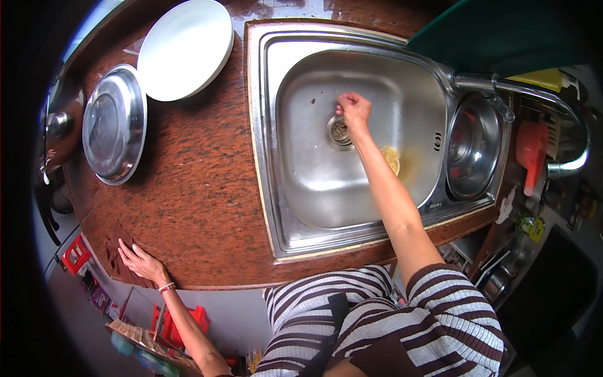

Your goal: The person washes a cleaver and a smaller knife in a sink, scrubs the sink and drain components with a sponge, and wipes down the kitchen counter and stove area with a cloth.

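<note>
My right hand (354, 109) is over the stainless steel sink basin (320, 207), its fingers curled closed beside the drain strainer (338, 131). Nothing shows between those fingers, though their inner side is hidden. Small brown scraps (313, 101) lie on the basin floor above the drain. Partly behind my right forearm is a yellowish scrubbing pad or sponge (390, 158) in the basin. My left hand (141, 264) lies flat, fingers spread, on a dark brown cloth (121, 235) at the front left corner of the reddish-brown countertop (202, 207).
An upturned metal basin (114, 125) and a large white bowl (188, 49) rest on the countertop at the left. The faucet (537, 87) arches over the small side sink, which holds a metal bowl (473, 146). Beyond it hangs a red plastic ladle (531, 146). A dark green panel (499, 40) stands behind.
</note>
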A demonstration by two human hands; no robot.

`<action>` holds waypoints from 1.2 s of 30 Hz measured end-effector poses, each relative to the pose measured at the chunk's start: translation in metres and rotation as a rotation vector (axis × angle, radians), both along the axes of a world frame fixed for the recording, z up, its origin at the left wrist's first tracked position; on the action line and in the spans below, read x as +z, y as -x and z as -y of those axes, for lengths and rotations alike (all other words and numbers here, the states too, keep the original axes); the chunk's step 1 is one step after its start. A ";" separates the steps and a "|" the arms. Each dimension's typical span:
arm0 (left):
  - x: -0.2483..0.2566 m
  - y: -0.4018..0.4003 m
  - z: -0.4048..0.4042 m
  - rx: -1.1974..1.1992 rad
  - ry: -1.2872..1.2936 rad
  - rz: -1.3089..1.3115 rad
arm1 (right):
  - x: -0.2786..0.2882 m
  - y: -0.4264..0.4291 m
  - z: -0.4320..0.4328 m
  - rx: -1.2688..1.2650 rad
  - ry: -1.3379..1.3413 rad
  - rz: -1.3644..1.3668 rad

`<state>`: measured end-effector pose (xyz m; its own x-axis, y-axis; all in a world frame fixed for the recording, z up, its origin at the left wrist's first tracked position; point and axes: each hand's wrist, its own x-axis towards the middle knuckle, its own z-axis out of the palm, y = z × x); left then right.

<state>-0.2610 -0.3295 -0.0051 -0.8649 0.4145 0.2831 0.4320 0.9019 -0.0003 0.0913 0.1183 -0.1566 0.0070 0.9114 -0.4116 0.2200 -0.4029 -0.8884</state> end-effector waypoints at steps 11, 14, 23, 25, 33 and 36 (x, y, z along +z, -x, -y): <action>0.001 -0.002 -0.002 0.016 -0.007 0.003 | -0.003 0.022 0.021 0.486 -0.545 0.422; 0.000 -0.001 -0.002 0.014 -0.023 0.016 | -0.003 0.033 0.020 0.528 -0.549 0.477; 0.004 -0.002 -0.002 0.011 -0.026 0.030 | -0.006 0.038 0.020 0.623 -0.625 0.550; 0.002 -0.002 0.000 0.012 -0.023 0.024 | -0.005 0.039 0.021 0.627 -0.610 0.563; -0.002 -0.001 0.005 0.032 0.026 -0.016 | 0.016 0.033 0.056 0.651 0.239 0.343; -0.002 0.001 -0.003 0.026 0.030 -0.036 | 0.021 -0.001 0.081 0.547 0.459 -0.061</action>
<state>-0.2623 -0.3268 -0.0070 -0.8650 0.4005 0.3022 0.4075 0.9122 -0.0427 0.0926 0.0378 -0.1357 -0.4366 0.5122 -0.7396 0.4530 -0.5852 -0.6726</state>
